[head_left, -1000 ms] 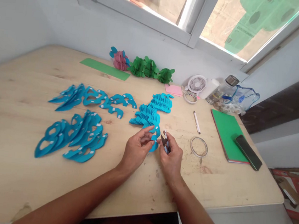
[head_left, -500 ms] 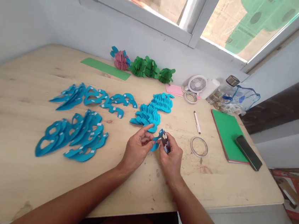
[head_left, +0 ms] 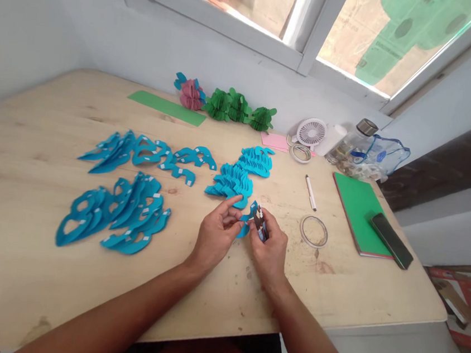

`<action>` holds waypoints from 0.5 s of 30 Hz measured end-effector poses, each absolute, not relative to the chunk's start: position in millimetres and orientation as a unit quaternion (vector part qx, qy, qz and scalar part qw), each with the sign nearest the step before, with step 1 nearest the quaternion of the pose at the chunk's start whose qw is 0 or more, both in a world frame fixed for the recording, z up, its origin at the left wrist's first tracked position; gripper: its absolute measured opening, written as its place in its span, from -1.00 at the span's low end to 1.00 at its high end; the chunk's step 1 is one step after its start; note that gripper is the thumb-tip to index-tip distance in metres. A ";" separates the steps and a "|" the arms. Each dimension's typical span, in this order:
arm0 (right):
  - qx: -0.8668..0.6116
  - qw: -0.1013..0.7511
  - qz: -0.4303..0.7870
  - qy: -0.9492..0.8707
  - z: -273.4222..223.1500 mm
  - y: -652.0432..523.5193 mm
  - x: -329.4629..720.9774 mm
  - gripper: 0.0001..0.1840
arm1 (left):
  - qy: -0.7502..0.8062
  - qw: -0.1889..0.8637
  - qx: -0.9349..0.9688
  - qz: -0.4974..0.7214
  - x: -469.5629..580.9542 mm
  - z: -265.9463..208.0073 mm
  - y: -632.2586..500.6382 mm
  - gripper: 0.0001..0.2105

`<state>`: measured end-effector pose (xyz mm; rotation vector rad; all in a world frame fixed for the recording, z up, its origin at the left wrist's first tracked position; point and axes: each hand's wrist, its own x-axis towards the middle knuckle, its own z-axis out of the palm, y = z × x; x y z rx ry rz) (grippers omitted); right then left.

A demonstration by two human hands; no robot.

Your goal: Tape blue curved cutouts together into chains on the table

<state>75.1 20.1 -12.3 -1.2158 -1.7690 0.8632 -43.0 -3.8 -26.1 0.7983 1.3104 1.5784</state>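
Curved blue paper piece [head_left: 254, 207] between the two hands, just to the right of the left grip and left of the dark-bladed scissors.
From the left: loose blue cutouts [head_left: 147, 211] with small white patches lie on the table [head_left: 188, 306], well apart from the hands; next comes the left hand [head_left: 214, 236], thumb and fingers pinched together on the blue paper piece, which is held above the table, nearer the person than the stack of blue cutouts [head_left: 230, 181]; the piece bends, its longer run roughly pointing away from the person, its far end rising beside the scissors [head_left: 261, 225]; farther right, the right hand [head_left: 270, 250] is closed around the scissors, its fingertips close to the piece, though whether they touch it I cannot tell; the ring of tape [head_left: 314, 232] lies beyond, apart.
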 end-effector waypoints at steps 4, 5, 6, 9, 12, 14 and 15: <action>-0.484 0.402 0.342 -0.698 -13.2 20.6 74.9 -0.62 | 0.529 0.455 0.321 0.640 -42.4 -24.9 -4.1 -0.45; -0.482 0.404 0.340 -0.699 -13.3 20.5 75.0 -0.62 | 0.529 0.455 0.321 0.641 -42.3 -24.1 -4.2 -0.45; -0.481 0.405 0.339 -0.700 -13.4 20.4 75.0 -0.62 | 0.529 0.454 0.320 0.641 -42.2 -23.4 -4.4 -0.45; -0.486 0.404 0.332 -0.700 -13.3 20.0 75.2 -0.59 | 0.529 0.456 0.321 0.640 -42.1 -21.8 -4.9 -0.45; -0.502 0.395 0.320 -0.699 -12.9 19.7 75.2 -0.53 | 0.528 0.454 0.324 0.640 -42.1 -22.1 -5.1 -0.46; -0.507 0.390 0.316 -0.701 -12.6 19.7 75.1 -0.50 | 0.529 0.452 0.327 0.640 -42.0 -22.8 -5.2 -0.47; -0.508 0.388 0.315 -0.702 -12.5 19.7 75.2 -0.49 | 0.530 0.452 0.328 0.638 -41.9 -23.1 -5.2 -0.47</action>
